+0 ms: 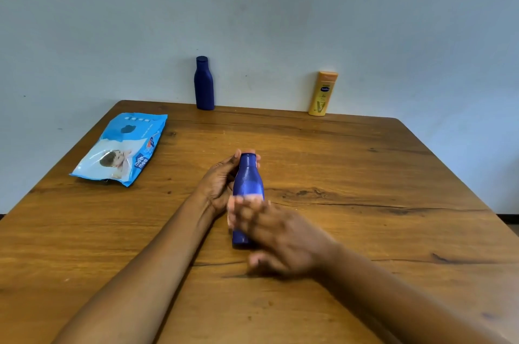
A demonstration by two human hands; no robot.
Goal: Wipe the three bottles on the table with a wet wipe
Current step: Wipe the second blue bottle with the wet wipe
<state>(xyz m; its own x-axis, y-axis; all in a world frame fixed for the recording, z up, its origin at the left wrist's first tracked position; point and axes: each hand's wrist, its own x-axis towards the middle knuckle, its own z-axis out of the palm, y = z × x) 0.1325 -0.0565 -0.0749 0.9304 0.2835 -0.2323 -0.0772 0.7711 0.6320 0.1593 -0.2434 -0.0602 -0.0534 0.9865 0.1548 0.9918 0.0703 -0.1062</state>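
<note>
Head view: the wooden table [365, 175] fills the lower frame, its far edge against a pale wall. At ten o'clock lies the wet wipe pack [120, 147], flat and well apart from the hands. On the far edge stand a dark blue bottle [204, 85] at twelve o'clock and a yellow bottle [323, 95] at one o'clock, both upright and untouched. The blue bottle [248, 180] being worked on sits at the centre, its cap pointing toward twelve o'clock. Whether its base rests on the wood is unclear. The likely trouble is slip: a damp, smooth bottle held only near the neck could twist or slide out under a brisk rub and roll across the table. A fast stroke could also miss the shoulder and cap. The left hand [219, 186] comes in from seven o'clock, its fingers and thumb curled round the neck just below the cap. The right hand [280, 234] comes in from four o'clock and lies across the lower body, blurred. Something pale shows at its fingertips, possibly a wipe, and I cannot tell whether those fingers clasp or merely press.
</note>
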